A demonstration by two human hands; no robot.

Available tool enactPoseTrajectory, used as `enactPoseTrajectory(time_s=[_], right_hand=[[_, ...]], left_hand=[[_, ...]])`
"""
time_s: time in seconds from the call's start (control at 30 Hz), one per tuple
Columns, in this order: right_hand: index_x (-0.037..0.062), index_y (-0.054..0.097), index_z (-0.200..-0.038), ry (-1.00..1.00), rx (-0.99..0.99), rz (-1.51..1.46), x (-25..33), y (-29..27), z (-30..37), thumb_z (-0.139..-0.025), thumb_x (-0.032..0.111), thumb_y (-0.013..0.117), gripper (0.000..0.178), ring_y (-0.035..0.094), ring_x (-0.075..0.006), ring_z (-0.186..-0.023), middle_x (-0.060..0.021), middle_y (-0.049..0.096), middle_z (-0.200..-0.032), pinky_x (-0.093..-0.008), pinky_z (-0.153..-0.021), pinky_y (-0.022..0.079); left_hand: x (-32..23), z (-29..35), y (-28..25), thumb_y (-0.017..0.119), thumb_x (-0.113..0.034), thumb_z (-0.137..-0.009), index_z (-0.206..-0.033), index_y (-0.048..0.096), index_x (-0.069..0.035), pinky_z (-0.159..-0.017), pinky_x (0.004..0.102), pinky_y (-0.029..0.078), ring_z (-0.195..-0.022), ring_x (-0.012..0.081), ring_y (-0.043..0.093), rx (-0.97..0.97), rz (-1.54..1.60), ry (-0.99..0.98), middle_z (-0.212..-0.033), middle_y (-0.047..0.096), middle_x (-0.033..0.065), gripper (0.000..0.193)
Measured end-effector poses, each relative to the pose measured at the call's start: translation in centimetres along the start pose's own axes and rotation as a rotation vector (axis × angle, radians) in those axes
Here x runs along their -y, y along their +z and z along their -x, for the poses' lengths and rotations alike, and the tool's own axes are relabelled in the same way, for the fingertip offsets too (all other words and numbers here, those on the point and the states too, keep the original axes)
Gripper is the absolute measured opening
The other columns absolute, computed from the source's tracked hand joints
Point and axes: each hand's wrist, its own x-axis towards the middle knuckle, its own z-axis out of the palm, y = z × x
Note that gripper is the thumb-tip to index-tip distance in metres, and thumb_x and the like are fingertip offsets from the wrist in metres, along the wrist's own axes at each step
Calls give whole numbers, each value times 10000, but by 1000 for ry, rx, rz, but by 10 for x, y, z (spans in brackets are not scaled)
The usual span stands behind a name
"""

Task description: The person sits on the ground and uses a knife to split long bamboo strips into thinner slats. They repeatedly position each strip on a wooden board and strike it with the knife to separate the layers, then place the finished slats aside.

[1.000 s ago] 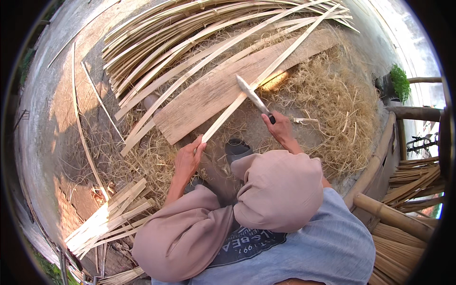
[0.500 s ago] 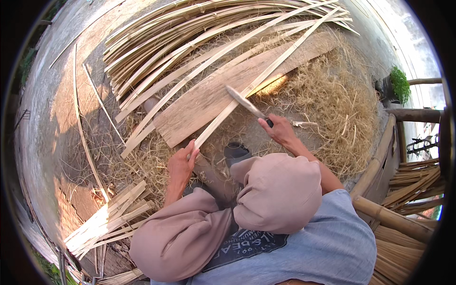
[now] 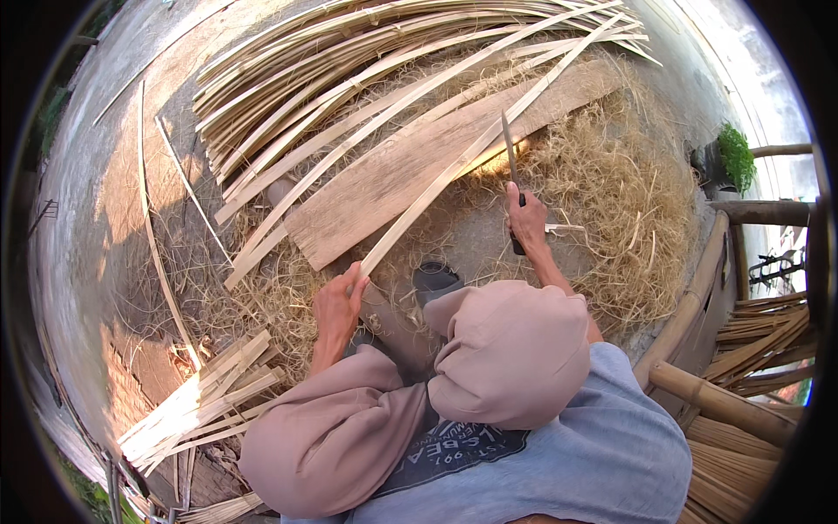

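Observation:
My left hand (image 3: 339, 301) pinches the near end of a long pale bamboo strip (image 3: 428, 194). The strip slants away to the upper right, over a broad wooden board (image 3: 367, 203). In my right hand (image 3: 528, 220) is a knife (image 3: 511, 153) with a dark handle, its narrow blade pointing away from me. The blade stands upright in the picture, its tip close to the strip's right edge; whether they touch I cannot tell. Curly fine shavings (image 3: 611, 192) are heaped to the right of the board.
A large bundle of bamboo strips (image 3: 288, 109) lies beyond the board. Shorter split pieces (image 3: 196, 406) are piled at the lower left, with loose strips (image 3: 148, 210) on the floor. Bamboo rails (image 3: 690, 301) and a potted plant (image 3: 735, 157) stand on the right.
My right hand has moved slightly right and nearer to me, turning the knife from lying across the strip to pointing away. My left hand keeps its hold on the strip.

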Motion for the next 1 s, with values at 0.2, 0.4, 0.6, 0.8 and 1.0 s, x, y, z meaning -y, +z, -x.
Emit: enactPoseTrajectory(time_s=[0.2,0.4,0.6,0.8,1.0], right_hand=[[6,567,-743,-276,47,232,-10,3,-1,-995,612,574,656,680,-315,-679,-171,621,-661,-464,-668,547],[-26,581,-730,-84,-166,192,-37,-63,-68,-1019,627,534,715,545,-236,-532,-134,546,-583,-421,-547,442],[-5,613,-784,-127,30,-13,2,24,-7,-1010,577,572,625,571,-328,-612,-190,578,-628,-479,-636,454],[35,637,-824,-546,91,145,28,49,81,-986,517,661,508,640,-373,-631,-189,620,-666,-475,-599,499],[42,615,-812,-296,125,66,21,42,58,-969,491,695,483,668,-358,-673,-166,662,-748,-458,-595,511]], left_hand=[[14,13,-5,758,-313,-936,-1250,754,-162,-734,433,539,-808,359,711,13,105,-52,-988,753,169,348],[87,50,-87,804,-359,-889,-1465,599,-221,-900,439,545,-1024,352,723,369,67,-176,-1204,736,177,626],[11,-5,-9,760,-432,-919,-1454,603,-224,-781,454,532,-849,349,689,64,64,102,-918,688,139,596],[15,-24,-4,646,-469,-996,-1292,737,-229,-682,451,505,-762,338,669,101,-63,-12,-820,660,114,392],[-4,-35,-14,661,-442,-994,-1272,751,-225,-737,429,515,-821,359,690,141,-60,-38,-886,719,176,364]])
